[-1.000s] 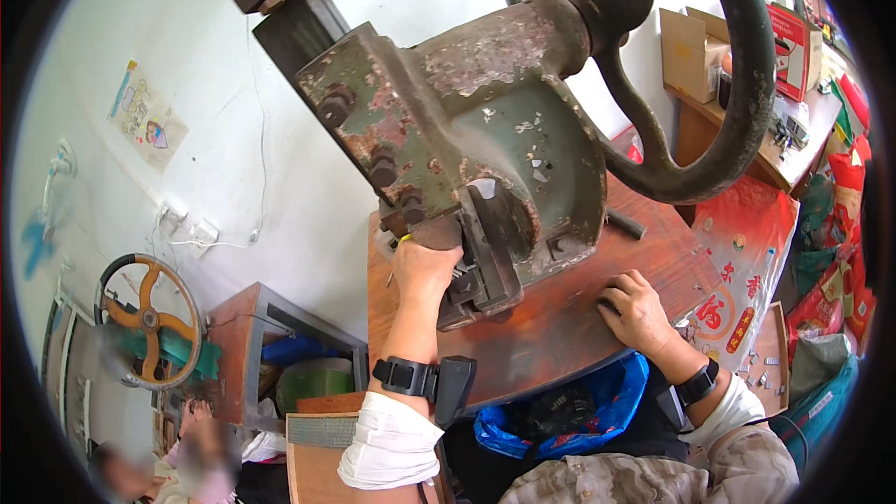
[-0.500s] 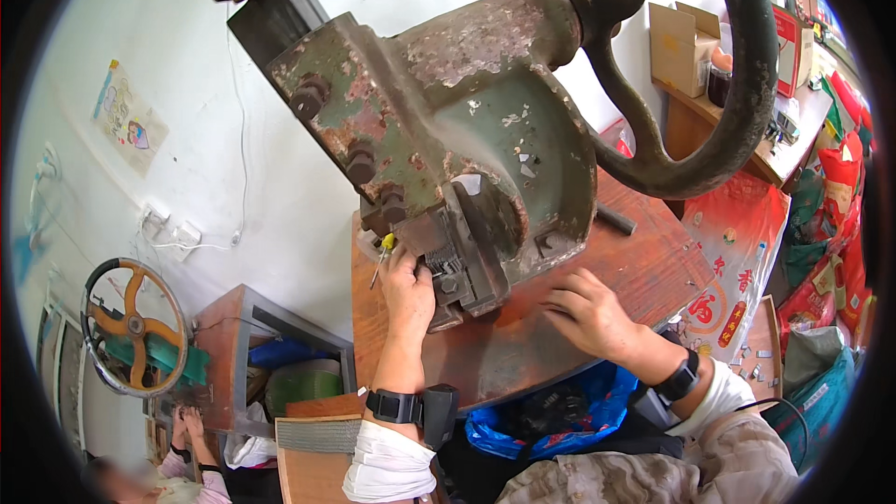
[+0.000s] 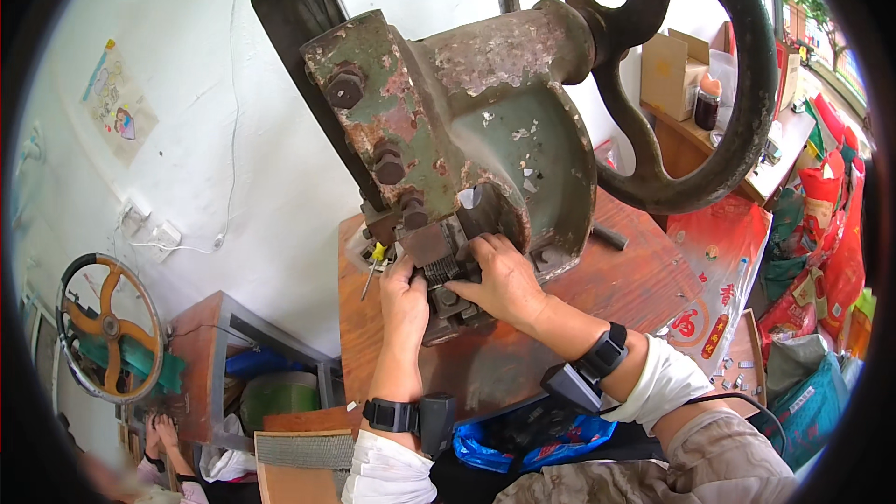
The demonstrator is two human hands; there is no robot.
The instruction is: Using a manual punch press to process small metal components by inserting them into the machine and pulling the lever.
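A hand press (image 3: 373, 103) with worn green paint stands on the wooden table. Both hands are at the small metal die (image 3: 457, 303) under its ram (image 3: 427, 241). At the die's left side my left hand (image 3: 405, 310) has its fingers closed together; whatever they pinch is hidden. My right hand (image 3: 509, 285) curls over the die's right side, thumb reaching across its front near a coil spring (image 3: 439, 271). What sits between those fingers does not show. Beside my left fingertips, a screwdriver (image 3: 377, 255) with a yellow handle leans at the press base.
The press's large handwheel (image 3: 747, 131) rises at upper right. A reddish-brown wooden table (image 3: 635, 266) bears the press. A blue plastic bag (image 3: 560, 448) hangs at its near edge. At right is a shallow tray (image 3: 747, 355) with small metal pieces. Another person's hands (image 3: 161, 434) are at lower left.
My right hand has moved left from above the table onto the die. My left hand stays at the die's left side. The whole view has shifted slightly.
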